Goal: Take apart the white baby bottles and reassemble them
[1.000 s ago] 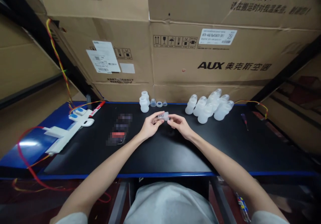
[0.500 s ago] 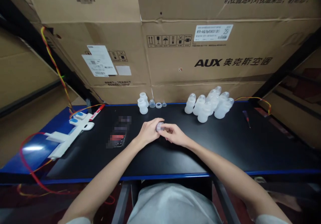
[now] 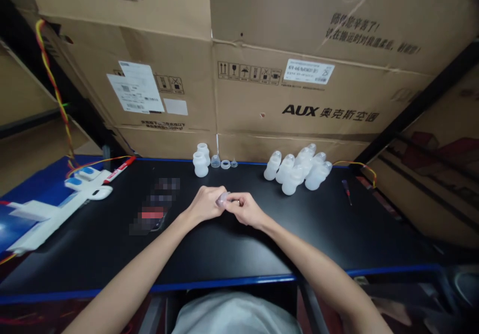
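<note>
My left hand [image 3: 208, 203] is closed round a small translucent baby bottle top [image 3: 222, 199], held above the black table. The fingertips of my right hand [image 3: 245, 208] pinch the same piece from the right, so much of it is covered. Whether it is one part or several fitted together I cannot tell. Behind my hands stand two open-necked white bottles [image 3: 201, 164]. Beside them in a row lie a clear domed cap [image 3: 215, 161], a ring collar [image 3: 225, 164] and a small nipple [image 3: 234, 163].
A group of capped bottles [image 3: 291, 180] stands at the back right, with a screwdriver [image 3: 347, 192] beyond. At left lie a blurred-out phone [image 3: 155, 209], a white power strip [image 3: 56, 219] and a red marker [image 3: 119, 169]. A cardboard wall [image 3: 250, 134] closes the back.
My view has shifted, so the table's things sit further left. Both hands stay together on the bottle top, which is now tilted, and my right fingers have changed their grip on it.
</note>
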### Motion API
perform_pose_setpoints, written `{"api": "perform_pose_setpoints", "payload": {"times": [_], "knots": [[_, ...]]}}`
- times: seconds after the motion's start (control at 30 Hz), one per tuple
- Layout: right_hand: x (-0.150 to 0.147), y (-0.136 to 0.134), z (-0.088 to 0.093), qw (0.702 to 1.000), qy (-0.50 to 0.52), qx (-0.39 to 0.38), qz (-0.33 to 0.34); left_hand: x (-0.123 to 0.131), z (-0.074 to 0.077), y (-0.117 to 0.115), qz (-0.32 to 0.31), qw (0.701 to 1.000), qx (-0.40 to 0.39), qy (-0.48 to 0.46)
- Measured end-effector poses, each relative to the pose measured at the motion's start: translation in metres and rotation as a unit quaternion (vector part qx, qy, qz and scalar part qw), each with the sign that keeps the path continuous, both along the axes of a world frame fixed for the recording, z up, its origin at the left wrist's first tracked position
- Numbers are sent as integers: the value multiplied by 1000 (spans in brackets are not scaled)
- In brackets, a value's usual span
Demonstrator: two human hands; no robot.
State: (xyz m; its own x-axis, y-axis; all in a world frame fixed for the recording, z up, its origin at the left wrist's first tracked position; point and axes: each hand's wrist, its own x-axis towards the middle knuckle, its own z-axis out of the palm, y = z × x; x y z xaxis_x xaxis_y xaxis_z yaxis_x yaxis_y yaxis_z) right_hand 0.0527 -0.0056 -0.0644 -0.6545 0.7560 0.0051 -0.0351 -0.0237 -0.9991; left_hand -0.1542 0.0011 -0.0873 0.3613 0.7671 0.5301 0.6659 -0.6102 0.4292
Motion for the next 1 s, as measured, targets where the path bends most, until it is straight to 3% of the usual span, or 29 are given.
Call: {"api": "perform_pose_setpoints", "payload": {"times": [0.23,0.47,0.63,0.83,0.93,1.0], "knots": [[4,6,-7,995,1,-89,-49,9,0,6,-53,998,-23,-15],[10,15,-8,996,-16,-76,-41,11,2,10,-51,994,-93,-6],[10,18,-4,997,-33,-58,-40,12,-1,11,-13,996,-92,4],[13,24,2,980,-107,160,-46,7,1,1,57,998,-12,7],[14,25,2,944,-158,276,-88,9,5,-6,101,994,11,47],[14,22,3,904,-198,366,-103,13,8,-10,125,990,3,71]]}}
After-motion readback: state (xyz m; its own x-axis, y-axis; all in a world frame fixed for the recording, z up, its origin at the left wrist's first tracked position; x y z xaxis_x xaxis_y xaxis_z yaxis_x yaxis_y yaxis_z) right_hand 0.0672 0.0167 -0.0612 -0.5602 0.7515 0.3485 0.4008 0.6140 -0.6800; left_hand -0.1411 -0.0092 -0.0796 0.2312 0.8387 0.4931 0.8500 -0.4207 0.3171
